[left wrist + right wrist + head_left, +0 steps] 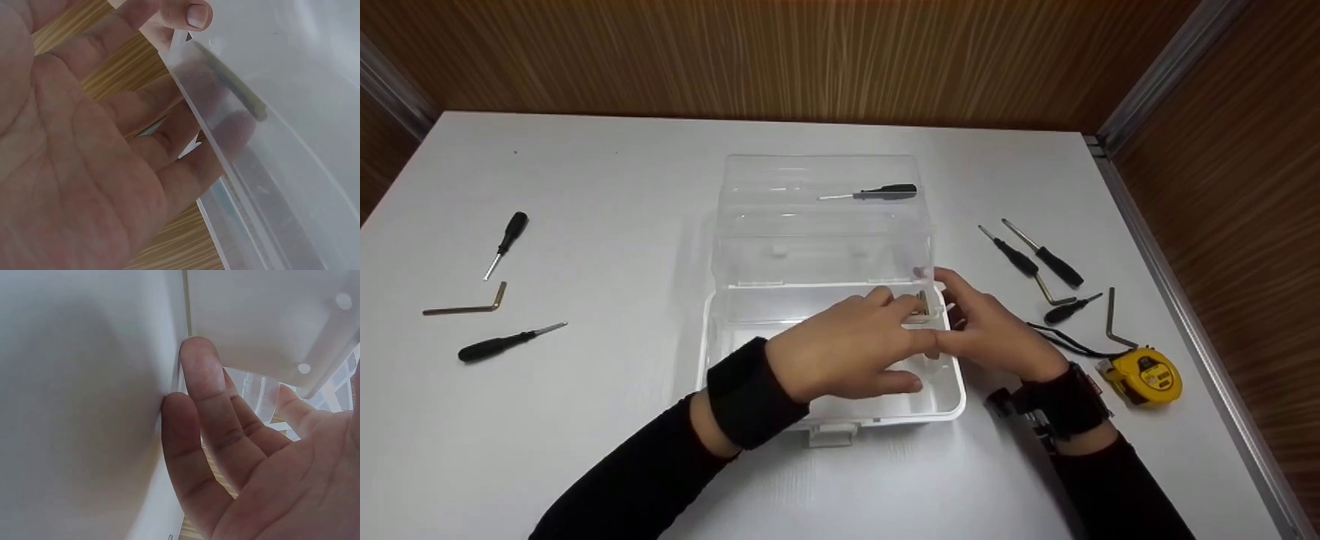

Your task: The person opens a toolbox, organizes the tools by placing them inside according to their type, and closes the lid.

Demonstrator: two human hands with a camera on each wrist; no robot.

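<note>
A clear plastic toolbox (pixel 952 409) stands open mid-table with its lid (pixel 817 217) raised. My left hand (pixel 885 330) reaches over the box's right half, its straight fingers lying against a clear wall (pixel 225 163) by a brass hex key (pixel 921 302). In the left wrist view the hex key (pixel 236 84) lies along that plastic, and my left hand (pixel 169 146) shows its open palm. My right hand (pixel 982 322) is outside the box's right side. Its straight fingers (pixel 208 416) press flat on the white box wall (pixel 84 410).
A screwdriver (pixel 877 193) shows through the lid. Left of the box lie two screwdrivers (pixel 508 241) (pixel 506 342) and a hex key (pixel 469 306). On the right are more screwdrivers (pixel 1016 255), a hex key (pixel 1114 319) and a yellow tape measure (pixel 1144 375), near the table's metal edge (pixel 1185 300).
</note>
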